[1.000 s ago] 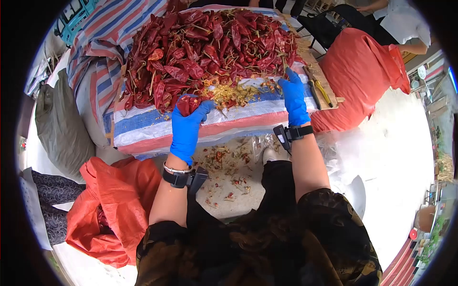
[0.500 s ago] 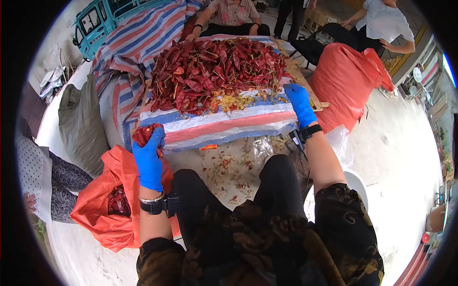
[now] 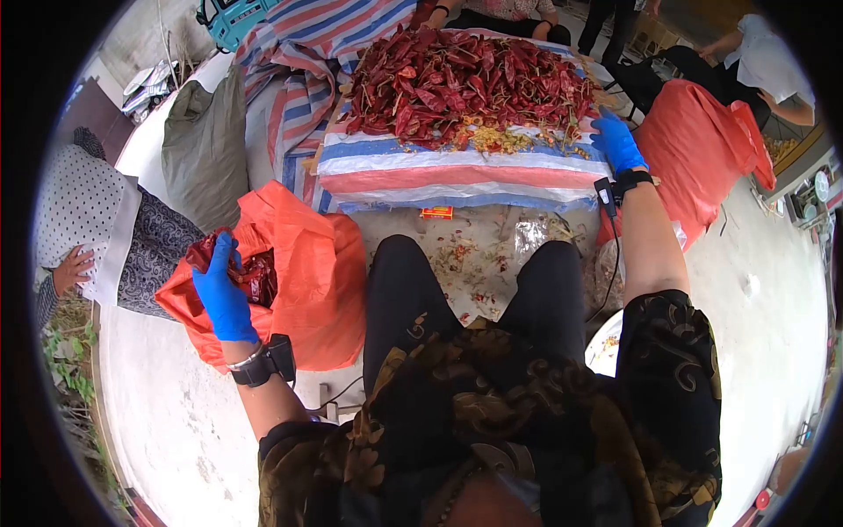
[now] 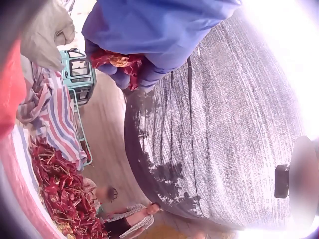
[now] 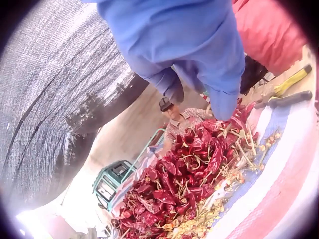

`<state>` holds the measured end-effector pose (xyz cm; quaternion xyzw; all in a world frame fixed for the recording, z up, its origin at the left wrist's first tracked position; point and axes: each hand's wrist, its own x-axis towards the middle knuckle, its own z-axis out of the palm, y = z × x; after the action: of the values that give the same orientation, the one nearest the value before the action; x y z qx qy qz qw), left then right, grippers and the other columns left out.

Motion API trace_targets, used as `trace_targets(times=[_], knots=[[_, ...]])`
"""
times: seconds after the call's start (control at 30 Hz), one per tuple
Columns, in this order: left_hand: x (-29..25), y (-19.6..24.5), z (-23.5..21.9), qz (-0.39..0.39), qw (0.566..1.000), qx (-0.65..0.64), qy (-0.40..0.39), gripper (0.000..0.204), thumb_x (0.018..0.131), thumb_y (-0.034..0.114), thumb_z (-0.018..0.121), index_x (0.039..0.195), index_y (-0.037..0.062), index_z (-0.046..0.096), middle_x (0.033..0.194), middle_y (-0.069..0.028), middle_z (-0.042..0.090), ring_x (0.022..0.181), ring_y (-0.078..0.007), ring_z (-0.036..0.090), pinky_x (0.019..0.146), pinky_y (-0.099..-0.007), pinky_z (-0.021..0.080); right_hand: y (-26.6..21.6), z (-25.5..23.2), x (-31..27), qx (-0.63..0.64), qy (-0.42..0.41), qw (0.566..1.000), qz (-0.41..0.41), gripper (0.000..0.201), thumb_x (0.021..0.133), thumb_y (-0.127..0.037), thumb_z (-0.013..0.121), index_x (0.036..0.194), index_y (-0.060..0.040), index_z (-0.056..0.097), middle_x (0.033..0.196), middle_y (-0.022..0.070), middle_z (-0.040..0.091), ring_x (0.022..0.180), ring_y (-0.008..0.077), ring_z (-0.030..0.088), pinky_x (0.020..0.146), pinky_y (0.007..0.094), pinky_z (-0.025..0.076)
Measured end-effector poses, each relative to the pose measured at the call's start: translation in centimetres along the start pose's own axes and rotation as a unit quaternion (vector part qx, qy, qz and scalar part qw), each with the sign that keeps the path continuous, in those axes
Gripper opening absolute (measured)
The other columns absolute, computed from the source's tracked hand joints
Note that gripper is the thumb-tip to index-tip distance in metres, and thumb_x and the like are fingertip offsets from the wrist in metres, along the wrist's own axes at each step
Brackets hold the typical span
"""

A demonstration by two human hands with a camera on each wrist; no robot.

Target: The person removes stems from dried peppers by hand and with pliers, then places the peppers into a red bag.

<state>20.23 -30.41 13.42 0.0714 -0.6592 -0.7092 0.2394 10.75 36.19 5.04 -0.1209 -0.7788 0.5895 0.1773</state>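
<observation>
My blue-gloved left hand (image 3: pixel 223 300) grips a bunch of dried red chili peppers (image 3: pixel 202 253) over the mouth of an orange-red sack (image 3: pixel 325 281). More dried chilies (image 3: pixel 260 281) show inside that sack. The left wrist view shows wrinkled red chili skin (image 4: pixel 130 64) between the gloved fingers. My right hand (image 3: pixel 619 145), also in a blue glove, is at the right edge of a big chili pile (image 3: pixel 474 83). In the right wrist view its fingers (image 5: pixel 223 102) reach down loosely to the chilies there.
The pile lies on a striped sheet (image 3: pixel 404 180) over a low table, with yellow seeds (image 3: pixel 500 140) at its front. A full red sack (image 3: pixel 702 149) stands right, a grey-green sack (image 3: pixel 206 140) left. A yellow-handled tool (image 5: pixel 293 81) lies beside the pile. People are nearby.
My left hand has carried its chilies from the pile's front left, leftward and back to the sack mouth. The right hand stays by the pile's right edge. The head view has shifted.
</observation>
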Motion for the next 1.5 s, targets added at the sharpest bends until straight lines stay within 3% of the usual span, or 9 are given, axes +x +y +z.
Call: trace_targets(times=[0.13,0.33,0.47,0.67,0.8,0.97,1.23,1.33,1.5], knots=[[1.7,-2.7,-2.7,-0.011,0.998,0.053,0.021,0.019,0.075,0.009,0.066,0.092,0.0047,0.057,0.079,-0.0003,0.058,0.064,-0.008,0.052,0.056,-0.0211,0.04,-2.8,1.3,-2.5,0.019,0.063,0.996,0.066,0.062,0.08,-0.024,0.058,0.133,-0.0055,0.032,0.111,0.0086,0.053,0.09,0.017,0.053,0.075,0.027,0.044],[4.4,-9.9,-6.6,-0.019,0.99,0.135,-0.025,0.036,0.071,0.012,0.068,0.101,0.0015,0.051,0.091,-0.0063,0.059,0.076,-0.0163,0.057,0.067,-0.031,0.048,-3.7,-0.2,-6.9,0.025,-0.037,0.999,0.024,0.047,0.083,-0.021,0.057,0.124,-0.0021,0.046,0.105,0.0072,0.056,0.087,0.0132,0.052,0.075,0.0246,0.042],[7.4,-15.0,-8.6,0.03,0.934,0.351,-0.053,0.052,0.063,0.021,0.073,0.104,-0.001,0.05,0.097,-0.0164,0.06,0.087,-0.0275,0.06,0.077,-0.0353,0.046,-6.6,-1.4,-12.1,-0.054,-0.048,0.997,-0.022,0.04,0.084,-0.023,0.054,0.119,-0.0028,0.052,0.103,0.0042,0.057,0.092,0.0102,0.051,0.08,0.0227,0.039],[5.5,-13.0,-6.2,-0.073,0.701,0.702,-0.102,0.08,0.058,0.044,0.072,0.122,0.006,0.042,0.117,-0.0213,0.05,0.105,-0.0358,0.052,0.087,-0.0426,0.043,-5.4,-3.8,-14.0,-0.109,-0.026,0.991,-0.073,0.033,0.084,-0.017,0.057,0.113,-0.0023,0.056,0.11,0.0071,0.055,0.1,0.0133,0.049,0.085,0.0242,0.038],[5.8,-12.2,-5.9,-0.052,0.685,0.722,-0.086,0.091,0.057,0.049,0.072,0.129,0.0075,0.034,0.125,-0.0207,0.042,0.108,-0.0393,0.048,0.089,-0.0459,0.041,-4.7,-4.5,-14.2,-0.15,-0.01,0.983,-0.109,0.031,0.086,-0.016,0.054,0.113,-0.002,0.056,0.113,0.0056,0.054,0.102,0.0114,0.048,0.085,0.023,0.038],[7.5,-12.2,-7.0,0.072,0.814,0.575,0.038,0.046,0.078,0.038,0.061,0.103,-0.0001,0.056,0.091,-0.0203,0.061,0.087,-0.0328,0.06,0.073,-0.0397,0.045,-4.2,-3.5,-13.9,-0.115,-0.03,0.988,-0.097,0.03,0.085,-0.016,0.055,0.112,-0.0019,0.057,0.111,0.0053,0.056,0.099,0.0106,0.049,0.084,0.0234,0.038],[7.1,-9.5,-6.3,0.041,0.744,0.66,0.099,0.058,0.081,0.046,0.056,0.111,-0.0025,0.052,0.108,-0.0241,0.056,0.096,-0.0379,0.055,0.081,-0.0409,0.044,-4.8,-3.5,-15.0,-0.125,-0.034,0.987,-0.093,0.029,0.086,-0.014,0.053,0.112,-0.0005,0.056,0.11,0.007,0.057,0.1,0.0121,0.05,0.085,0.0242,0.038],[7.6,-8.6,-6.2,0.185,0.737,0.635,0.143,0.057,0.08,0.041,0.06,0.113,-0.0041,0.05,0.111,-0.0233,0.054,0.098,-0.0364,0.054,0.085,-0.0385,0.043,-5.8,-3.1,-16.0,-0.119,-0.026,0.984,-0.132,0.029,0.087,-0.012,0.052,0.113,0.0002,0.055,0.111,0.0079,0.057,0.103,0.013,0.049,0.089,0.025,0.037],[6.7,-4.0,0.6,0.218,0.961,0.171,-0.026,0.025,0.085,0.017,0.059,0.1,-0.0026,0.058,0.089,-0.0098,0.062,0.08,-0.014,0.058,0.072,-0.0257,0.046,-6.8,-3.5,-16.3,-0.159,0.008,0.975,-0.152,0.028,0.087,-0.01,0.051,0.113,0.0009,0.055,0.112,0.0083,0.056,0.106,0.0148,0.049,0.092,0.0258,0.036]])
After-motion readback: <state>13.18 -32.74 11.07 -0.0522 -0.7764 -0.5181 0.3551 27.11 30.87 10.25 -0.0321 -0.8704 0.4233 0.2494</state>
